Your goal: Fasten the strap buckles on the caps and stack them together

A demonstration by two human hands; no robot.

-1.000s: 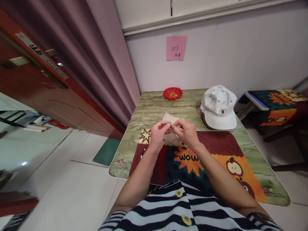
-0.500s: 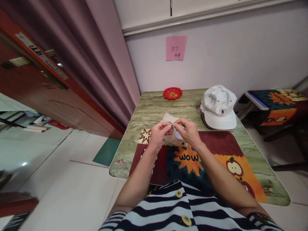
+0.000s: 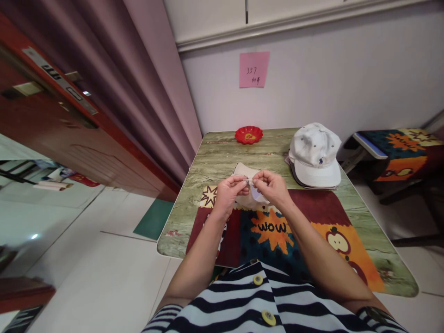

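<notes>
My left hand (image 3: pixel 230 193) and my right hand (image 3: pixel 273 188) are close together over the front middle of the table, each closed in a pinch. Between their fingertips stretches a short, thin, pale piece (image 3: pixel 250 180), too small for me to tell its kind. Just behind and below the hands lies a beige cap (image 3: pixel 245 170) at the far edge of the patterned mat (image 3: pixel 319 206); my fingers hide part of it. Over to the right stands a stack of caps, topped by a white cap (image 3: pixel 315 148) with a small dark emblem.
A red scalloped dish (image 3: pixel 249 135) sits at the back of the wood-patterned table (image 3: pixel 211 152). Behind it is a wall with a pink note (image 3: pixel 254 69). A purple curtain (image 3: pixel 156 69) and a brown door (image 3: pixel 114 148) are at left, another table (image 3: pixel 371 145) at right.
My right hand has shifted slightly to the right, away from the left. More of the thin pale piece now shows between the fingertips.
</notes>
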